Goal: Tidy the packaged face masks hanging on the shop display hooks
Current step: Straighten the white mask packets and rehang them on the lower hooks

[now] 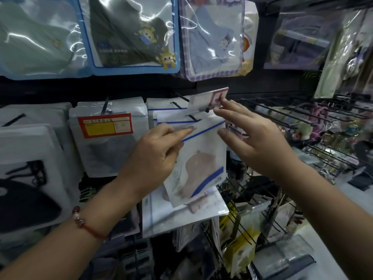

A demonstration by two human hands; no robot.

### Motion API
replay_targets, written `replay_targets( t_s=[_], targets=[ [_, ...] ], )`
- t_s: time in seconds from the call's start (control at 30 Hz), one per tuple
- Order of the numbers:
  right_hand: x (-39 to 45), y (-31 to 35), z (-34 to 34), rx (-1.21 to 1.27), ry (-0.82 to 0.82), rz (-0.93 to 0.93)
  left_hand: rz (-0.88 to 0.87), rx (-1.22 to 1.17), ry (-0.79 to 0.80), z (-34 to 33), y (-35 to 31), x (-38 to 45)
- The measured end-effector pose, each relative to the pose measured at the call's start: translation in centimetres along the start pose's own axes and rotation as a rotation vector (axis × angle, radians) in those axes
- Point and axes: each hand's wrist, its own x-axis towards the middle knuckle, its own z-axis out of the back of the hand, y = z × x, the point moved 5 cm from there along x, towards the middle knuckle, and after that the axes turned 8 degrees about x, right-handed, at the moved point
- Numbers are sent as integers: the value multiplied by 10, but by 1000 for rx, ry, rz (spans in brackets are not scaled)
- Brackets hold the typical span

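The left hand (153, 156) pinches the upper left edge of a white mask packet (201, 158) with blue stripes, thumb beneath and forefinger laid along its top stripe, so that the packet hangs tilted, its lower end swung toward the right. A beaded bracelet on a red cord (84, 223) circles that wrist. The right hand (250, 136) is spread with straight fingers just right of the packet; its fingertips (223, 102) reach up to the price tag (207, 100) at the tip of the display hook (189, 116), and they seem to touch the tag, though blur makes that uncertain. The held packet shows a beige mask through its window and sits in front of more white packets on the same hook; a larger clear-fronted packet (181, 215) hangs below and behind it. To the left hangs a white packet with a red and yellow label (106, 128), and further left a packet with a black mask (26, 195). On the row above hang a green mask packet (36, 37), a dark mask packet with cartoon figures (133, 35) and a lilac checked packet holding a blue mask (214, 37). To the right, bare black wire hooks (282, 112) jut out from the rack.
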Motion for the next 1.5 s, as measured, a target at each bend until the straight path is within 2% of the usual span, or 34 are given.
replay_targets(
  t_s=[0.2, 0.4, 0.73, 0.87, 1.13, 1.23, 1.33, 1.43, 1.5],
  targets=[
    [-4, 4, -13, -93, 5, 18, -47, 100, -49, -17, -4, 18],
    [-6, 1, -18, -71, 19, -16, 26, 160, -89, -31, 0, 31],
    [-16, -5, -34, -135, 67, 4, 10, 593, -111, -56, 21, 31],
    [-19, -7, -42, -137, 72, 16, 74, 700, -37, -68, 39, 29],
    [-40, -14, -51, -78, 146, -41, 172, 557, 99, -70, 25, -22],
    [-63, -29, -66, -42, 258, -91, 158, 490, 181, -74, 11, -62],
    [-90, -48, -86, -51, 411, -128, 105, 418, 339, -89, -1, -99],
    [-113, -62, -105, -73, 572, -144, 110, 424, 512, -106, -6, -121],
    [-123, -69, -114, -74, 646, -167, 131, 444, 563, -112, -6, -126]
  ],
)
